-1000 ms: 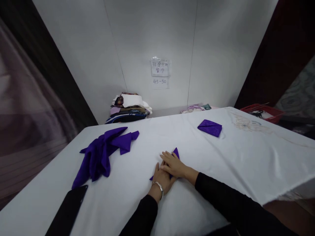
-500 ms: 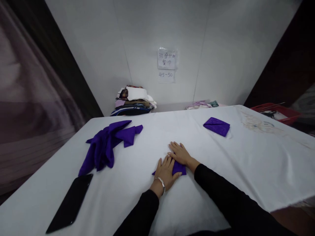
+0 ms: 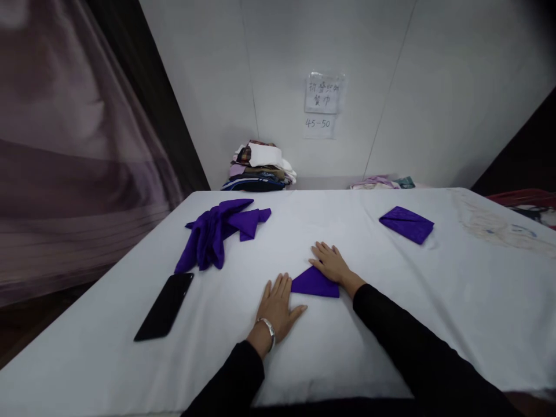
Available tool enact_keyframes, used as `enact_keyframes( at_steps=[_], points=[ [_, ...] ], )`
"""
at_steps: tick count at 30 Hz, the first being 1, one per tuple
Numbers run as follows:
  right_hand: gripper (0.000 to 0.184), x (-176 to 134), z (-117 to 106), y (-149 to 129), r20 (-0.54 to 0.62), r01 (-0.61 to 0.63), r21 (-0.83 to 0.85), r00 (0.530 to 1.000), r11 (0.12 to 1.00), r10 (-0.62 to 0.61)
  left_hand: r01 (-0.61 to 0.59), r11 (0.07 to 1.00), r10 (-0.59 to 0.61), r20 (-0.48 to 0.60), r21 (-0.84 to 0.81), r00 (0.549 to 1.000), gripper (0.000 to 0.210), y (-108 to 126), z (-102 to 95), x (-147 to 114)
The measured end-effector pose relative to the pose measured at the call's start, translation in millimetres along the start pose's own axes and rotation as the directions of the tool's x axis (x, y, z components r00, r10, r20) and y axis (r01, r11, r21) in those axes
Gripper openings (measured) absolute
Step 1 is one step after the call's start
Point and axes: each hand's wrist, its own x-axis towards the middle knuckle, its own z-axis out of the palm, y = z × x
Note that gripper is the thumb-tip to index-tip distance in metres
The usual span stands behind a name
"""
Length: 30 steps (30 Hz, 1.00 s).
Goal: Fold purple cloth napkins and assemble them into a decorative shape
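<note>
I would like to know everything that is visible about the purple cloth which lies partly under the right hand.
The purple cloth is deep purple, without visible pattern, and looks like woven fabric. It is folded into a flat, roughly triangular shape, with a nearly straight near edge and a narrowing left end; its layers cannot be counted. It lies on the white tablecloth in front of the person. The right hand rests over its far side. The left hand is at the narrow end, possibly hiding the tip.
</note>
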Motion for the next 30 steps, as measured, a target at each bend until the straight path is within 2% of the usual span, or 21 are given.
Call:
enact_keyframes(
  at_steps=[6,10,12,16,18,21,24,30],
  points=[
    [0.067,0.0,1.6,1.1,-0.003,0.011,-0.035,1.000,0.999,-0.011,0.104,0.994,-0.104,-0.008,0.035,0.995,0.079,-16.4,-2.0,-22.2],
    [0.067,0.2,2.5,1.4,0.008,0.007,-0.041,1.000,0.999,-0.006,0.213,0.977,-0.212,-0.034,0.010,0.977,0.079,-7.7,-9.9,-20.8],
    [0.066,0.1,2.6,1.2,0.009,0.007,-0.045,1.000,0.999,-0.006,0.166,0.986,-0.166,-0.075,-0.007,0.983,0.078,8.2,-13.9,-10.6],
    [0.061,-0.6,3.9,1.0,0.004,0.012,-0.059,1.000,0.998,-0.012,-0.071,0.997,0.066,-0.126,-0.039,0.990,0.080,44.9,-12.4,20.2],
    [0.060,-0.5,5.6,1.5,0.010,0.013,-0.059,1.000,0.998,-0.013,-0.091,0.994,0.084,-0.105,-0.061,0.991,0.083,54.0,-6.4,32.5],
    [0.060,0.8,9.4,3.0,0.004,0.016,-0.055,1.000,0.998,-0.016,-0.061,0.993,0.054,-0.064,-0.104,0.996,0.086,52.6,4.3,39.8],
    [0.059,2.2,13.2,4.6,-0.013,0.019,-0.056,1.000,0.998,-0.020,-0.061,0.988,0.050,-0.078,-0.139,0.996,0.087,45.3,10.9,36.3],
    [0.058,2.2,14.6,4.2,-0.026,0.009,-0.047,1.000,0.999,-0.010,-0.041,0.986,0.031,-0.063,-0.161,0.998,0.085,40.2,10.2,21.8]
  ],
)
